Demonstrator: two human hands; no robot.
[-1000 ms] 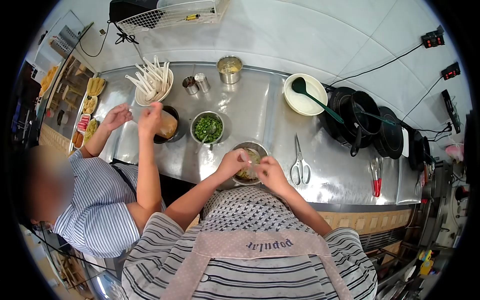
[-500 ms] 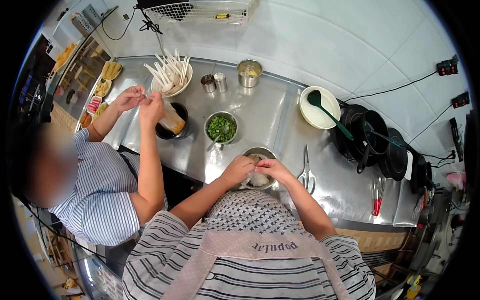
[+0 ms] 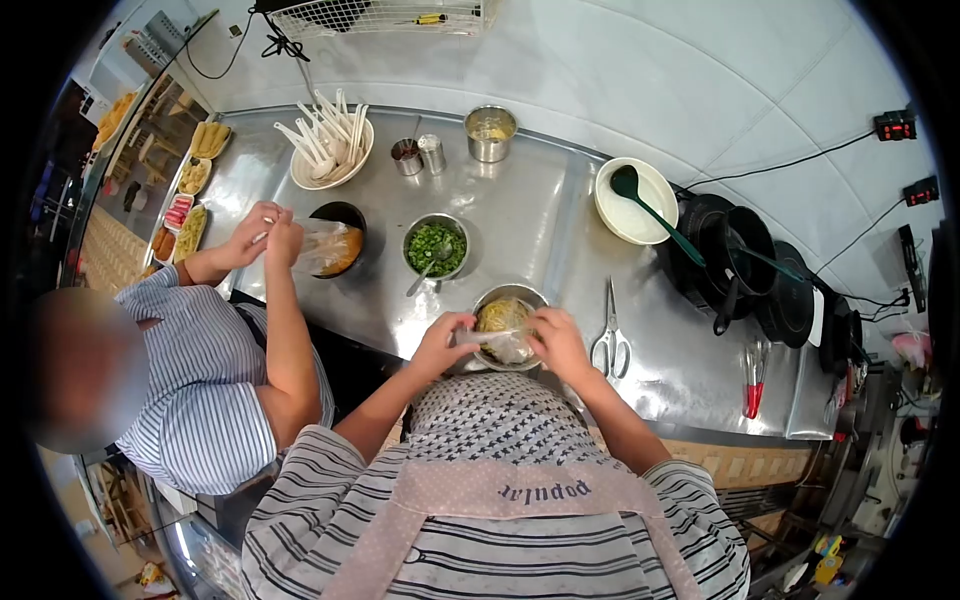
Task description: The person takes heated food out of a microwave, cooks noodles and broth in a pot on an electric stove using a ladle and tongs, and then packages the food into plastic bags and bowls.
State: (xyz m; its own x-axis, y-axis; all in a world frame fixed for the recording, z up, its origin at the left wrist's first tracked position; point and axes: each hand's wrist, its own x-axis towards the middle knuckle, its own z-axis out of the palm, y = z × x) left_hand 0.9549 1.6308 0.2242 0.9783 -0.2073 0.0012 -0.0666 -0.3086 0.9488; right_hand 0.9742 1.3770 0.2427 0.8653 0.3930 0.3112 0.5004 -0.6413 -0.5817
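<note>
A clear plastic bag (image 3: 508, 346) with yellowish food in it sits in a steel bowl (image 3: 543, 300) close to my apron. My left hand (image 3: 445, 343) grips the bag's left side, and my right hand (image 3: 557, 342) grips its right side, so its mouth is spread between them. Just beyond, a steel bowl of chopped greens (image 3: 435, 247) holds a spoon. Scissors (image 3: 611, 340) lie to the right of my right hand. On the left, a co-worker's hands (image 3: 268, 236) hold another clear bag (image 3: 325, 246) with orange-brown contents over a black bowl (image 3: 341, 212).
White spoons (image 3: 325, 140) fill a bowl at the back left, near two small steel containers (image 3: 418, 155) and a steel pot (image 3: 490, 134). At right are a white bowl (image 3: 636, 215) with a green ladle, black pans (image 3: 735, 250) and red-handled tongs (image 3: 754, 385).
My hands have moved apart, from together over the bowl to either side of the bag, whose mouth is now wider. The co-worker's hands and bag have shifted slightly.
</note>
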